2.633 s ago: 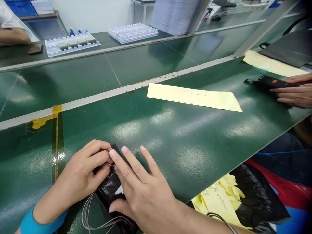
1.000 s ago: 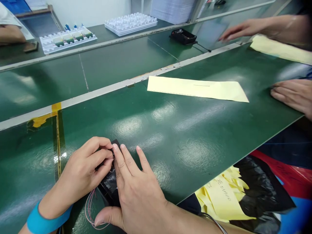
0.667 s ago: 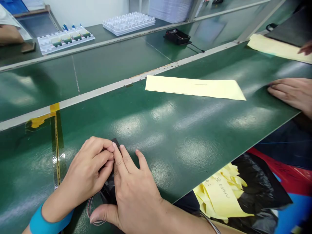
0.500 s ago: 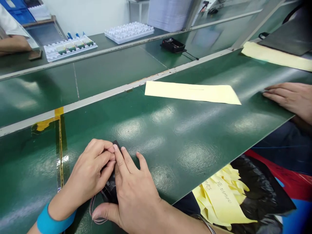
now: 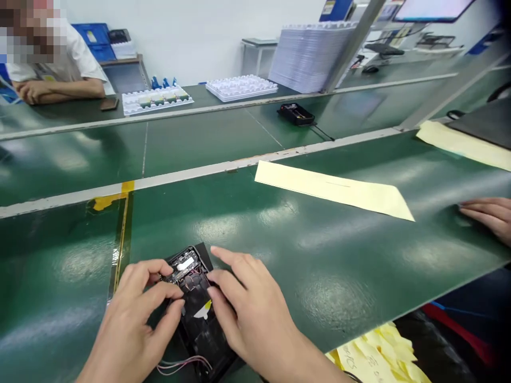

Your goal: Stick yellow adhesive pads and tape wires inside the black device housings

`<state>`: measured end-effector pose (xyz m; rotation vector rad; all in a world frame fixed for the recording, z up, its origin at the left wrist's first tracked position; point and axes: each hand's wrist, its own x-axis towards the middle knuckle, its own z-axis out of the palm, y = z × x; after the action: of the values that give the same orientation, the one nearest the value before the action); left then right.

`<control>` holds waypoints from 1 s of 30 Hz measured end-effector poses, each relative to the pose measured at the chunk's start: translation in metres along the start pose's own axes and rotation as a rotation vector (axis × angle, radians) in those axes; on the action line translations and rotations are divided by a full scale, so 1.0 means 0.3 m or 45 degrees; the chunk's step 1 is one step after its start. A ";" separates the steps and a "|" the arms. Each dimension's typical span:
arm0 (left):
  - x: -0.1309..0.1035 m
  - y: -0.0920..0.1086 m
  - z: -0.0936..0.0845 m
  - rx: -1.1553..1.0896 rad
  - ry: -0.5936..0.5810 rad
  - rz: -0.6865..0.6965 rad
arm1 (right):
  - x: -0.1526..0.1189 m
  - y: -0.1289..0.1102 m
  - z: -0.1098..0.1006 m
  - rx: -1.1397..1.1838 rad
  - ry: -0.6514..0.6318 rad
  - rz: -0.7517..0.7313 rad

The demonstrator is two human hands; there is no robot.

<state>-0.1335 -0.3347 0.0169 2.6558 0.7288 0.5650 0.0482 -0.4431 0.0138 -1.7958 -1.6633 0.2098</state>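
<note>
An open black plastic device housing (image 5: 195, 330) lies tilted on the green bench. A small circuit board (image 5: 186, 264) with a white label sits at its upper end. Thin red and dark wires (image 5: 195, 282) run below the board, and more loose wires (image 5: 186, 363) loop out at the lower left. My left hand (image 5: 136, 311) grips the housing's left edge, with fingertips by the board and the thumb close to a finger. On the opposite edge, the fingers of my right hand (image 5: 255, 303) press against the side. A dark flat piece (image 5: 205, 255) shows beyond the upper corner.
A long yellow paper strip (image 5: 331, 190) lies ahead. Another person's hand (image 5: 489, 215) rests at the right. Yellow papers (image 5: 371, 356) fill a black bag below the bench edge. Beyond the divider are a black device (image 5: 296, 114), white trays (image 5: 241, 88) and a seated person (image 5: 59, 85).
My hands have moved apart, uncovering the circuit board and the housing's inside. The view has tilted up, so more of the far bench shows.
</note>
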 end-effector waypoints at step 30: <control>0.085 0.097 0.080 0.273 0.097 -0.347 | 0.188 0.124 0.038 0.164 -0.394 -0.333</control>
<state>-0.0905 -0.3494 0.0153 2.6705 1.2125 0.5406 0.0825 -0.3849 0.0020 -1.4883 -2.0308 0.4853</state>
